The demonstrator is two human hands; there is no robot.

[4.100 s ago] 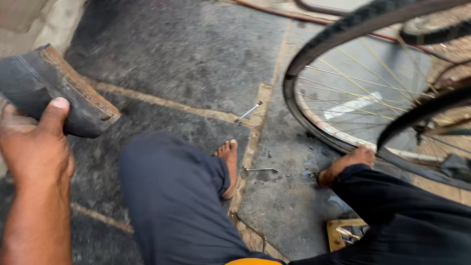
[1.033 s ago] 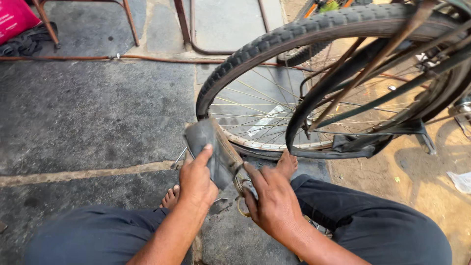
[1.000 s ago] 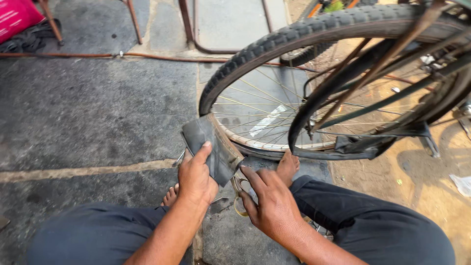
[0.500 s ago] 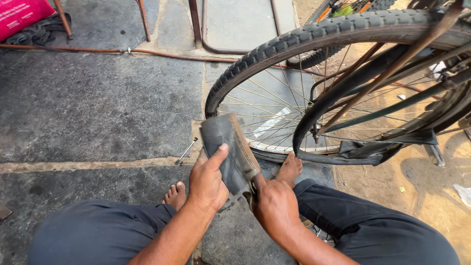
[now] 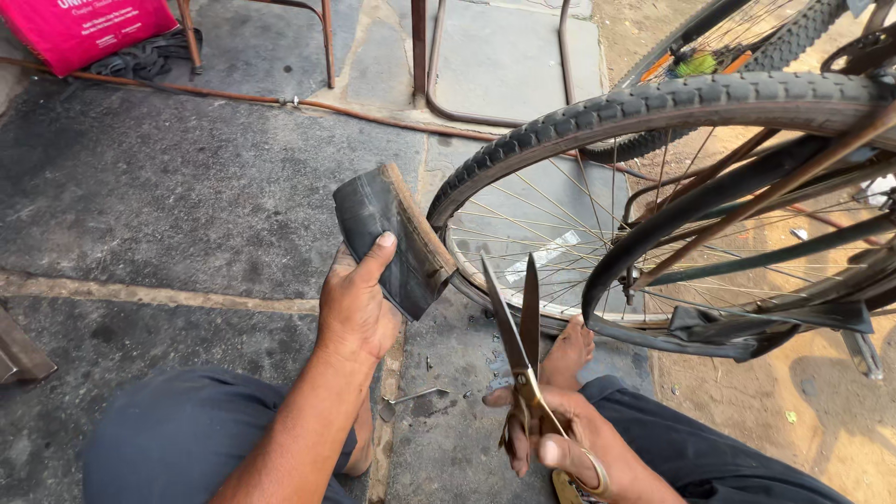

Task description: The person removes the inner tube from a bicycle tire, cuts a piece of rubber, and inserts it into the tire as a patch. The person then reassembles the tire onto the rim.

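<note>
Matt black rubber tyre piece (image 5: 392, 241) with worn brown edge in left hand (image 5: 357, 308), shiny steel scissors (image 5: 523, 345) with brass-coloured handles in right hand (image 5: 569, 448), rough grey stone floor (image 5: 168, 205) beneath.

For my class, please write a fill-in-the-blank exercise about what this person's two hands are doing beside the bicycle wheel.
1. The left hand holds a curved piece of black ____ tyre.
2. The right hand grips a pair of ____ with the blades pointing up and apart.
3. The bicycle wheel stands to the ____ of the tyre piece.
4. A bare ____ rests on the stone floor below the wheel.

Missing words: rubber; scissors; right; foot
</note>
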